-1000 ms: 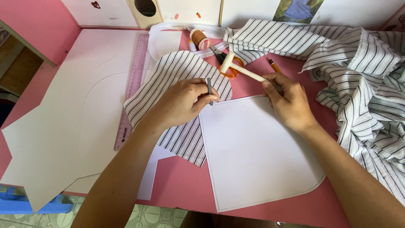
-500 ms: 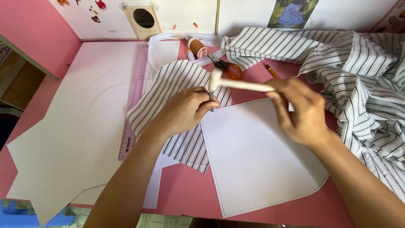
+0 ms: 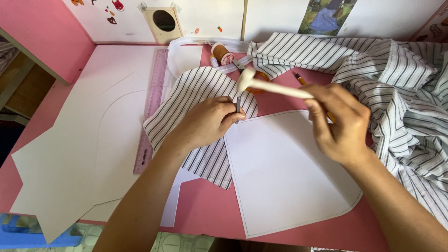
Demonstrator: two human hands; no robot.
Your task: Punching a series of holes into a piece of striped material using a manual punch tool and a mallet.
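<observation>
A small dark metal punch (image 3: 238, 105) stood upright at the top left corner of the white paper pattern piece (image 3: 284, 172), pinched between the fingertips of the left hand (image 3: 205, 122), which rested on the striped fabric piece (image 3: 200, 116). The right hand (image 3: 338, 123) was clenched around the handle of a pale mallet (image 3: 268, 86), whose head hung just above and slightly to the right of the punch, apart from it. The striped piece lay partly under the paper pattern piece's left edge, on the pink table (image 3: 205, 210).

Beside the striped piece lay a clear pink ruler (image 3: 150, 112), resting along a large sheet of white card (image 3: 70, 154) with a curved line drawn on it. Behind the mallet head sat a spool of orange-brown thread (image 3: 222, 53) and orange-handled scissors (image 3: 258, 74), mostly hidden. A yellow pencil (image 3: 300, 78) lay just beyond the right hand. A large heap of striped cloth (image 3: 396, 79) spread over the right side of the table
</observation>
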